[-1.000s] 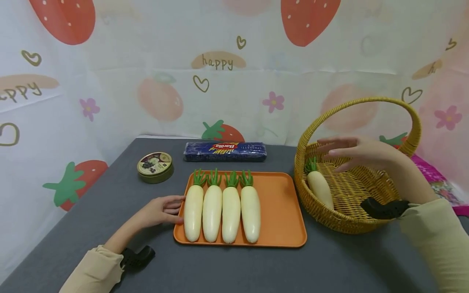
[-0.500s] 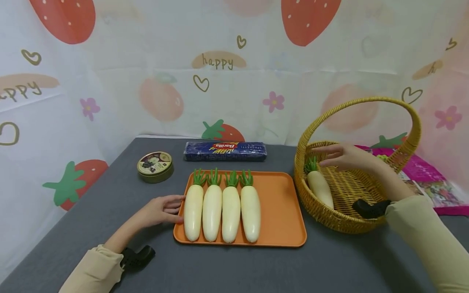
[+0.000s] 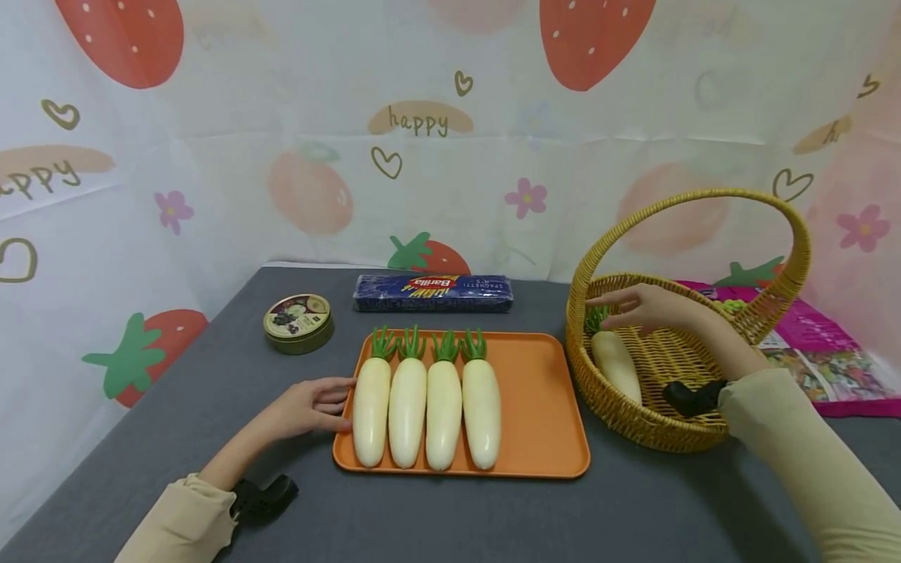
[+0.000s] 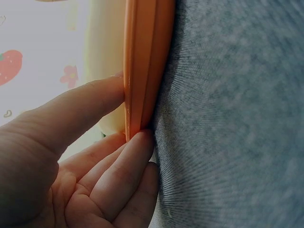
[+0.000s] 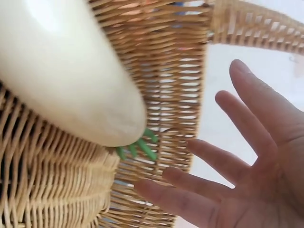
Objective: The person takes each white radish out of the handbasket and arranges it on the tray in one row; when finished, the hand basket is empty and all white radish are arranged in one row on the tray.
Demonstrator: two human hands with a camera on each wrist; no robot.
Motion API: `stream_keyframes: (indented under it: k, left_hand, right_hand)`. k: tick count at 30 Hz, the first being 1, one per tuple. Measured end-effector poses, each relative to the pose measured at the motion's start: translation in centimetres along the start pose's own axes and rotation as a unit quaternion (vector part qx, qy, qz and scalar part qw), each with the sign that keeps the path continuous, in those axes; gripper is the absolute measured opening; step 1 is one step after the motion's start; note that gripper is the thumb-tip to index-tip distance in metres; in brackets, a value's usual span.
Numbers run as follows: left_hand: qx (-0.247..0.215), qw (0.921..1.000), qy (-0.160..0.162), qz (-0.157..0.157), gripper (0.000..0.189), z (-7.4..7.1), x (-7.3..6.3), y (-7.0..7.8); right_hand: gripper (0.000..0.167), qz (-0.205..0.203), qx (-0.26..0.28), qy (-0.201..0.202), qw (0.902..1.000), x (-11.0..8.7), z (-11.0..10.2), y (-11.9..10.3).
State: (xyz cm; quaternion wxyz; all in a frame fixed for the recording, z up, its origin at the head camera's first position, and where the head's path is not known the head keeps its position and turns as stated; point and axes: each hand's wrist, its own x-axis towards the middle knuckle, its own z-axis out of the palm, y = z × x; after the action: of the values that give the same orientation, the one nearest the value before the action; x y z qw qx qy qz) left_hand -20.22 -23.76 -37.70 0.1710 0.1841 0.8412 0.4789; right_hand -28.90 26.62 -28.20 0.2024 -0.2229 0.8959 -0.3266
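Note:
In the head view, an orange tray (image 3: pixel 538 407) bears a row of several white radishes (image 3: pixel 443 414) with green tops. My left hand (image 3: pixel 313 407) holds the tray's left edge; in the left wrist view its thumb and fingers meet at the rim (image 4: pixel 142 57). At the right, one more white radish (image 3: pixel 616 363) lies in a wicker basket (image 3: pixel 626 422), leaning on its left side. My right hand (image 3: pixel 651 306) is over the basket, near that radish's green top. The right wrist view shows the hand's fingers (image 5: pixel 223 161) spread and apart from the radish (image 5: pixel 71 71).
Behind the tray lies a blue spaghetti pack (image 3: pixel 432 293). A round tin (image 3: pixel 299 323) stands at the back left. The basket's tall handle (image 3: pixel 693 195) arches above the right hand. A pink printed bag (image 3: pixel 838 360) lies behind the basket at the right.
My right hand has moved left and down inside the basket, closer to the radish's green top. My left hand and the tray have stayed put.

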Motion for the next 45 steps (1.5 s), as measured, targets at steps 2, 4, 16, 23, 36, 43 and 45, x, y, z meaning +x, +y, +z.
stream_keyframes:
  k: [2, 4, 16, 23, 36, 43, 45]
  left_hand:
    - [-0.003, 1.0000, 0.000, -0.001, 0.073, 0.1, -0.1, 0.0]
    - [-0.006, 1.0000, 0.000, 0.001, 0.073, 0.1, -0.1, 0.0]
    - [-0.004, 1.0000, 0.003, 0.002, 0.073, 0.1, 0.0, 0.1]
    - [-0.005, 1.0000, 0.000, 0.007, 0.073, 0.2, -0.1, -0.1]
    - [-0.001, 0.9999, 0.002, 0.013, 0.071, 0.2, -0.2, 0.2]
    - [0.007, 0.9999, 0.005, 0.010, 0.072, 0.1, -0.1, 0.1]
    - [0.006, 0.9999, 0.006, 0.010, 0.072, 0.1, -0.1, 0.2]
  right_hand:
    - [0.056, 0.004, -0.014, -0.005, 0.9999, 0.3, 0.3, 0.4]
    - [0.056, 0.010, -0.026, -0.011, 0.9996, 0.4, 0.6, 0.8]
    - [0.074, 0.077, 0.001, -0.065, 0.9949, 0.0, 1.8, 0.7]
    - [0.083, 0.106, 0.034, -0.098, 0.9889, 0.0, 2.2, 1.1]
    - [0.088, 0.093, 0.006, -0.113, 0.9892, 0.1, 2.9, 0.9]
    - [0.084, 0.088, 0.021, -0.089, 0.9919, 0.0, 2.8, 1.2]
    - [0.083, 0.087, 0.022, -0.085, 0.9923, -0.1, 2.7, 1.3]
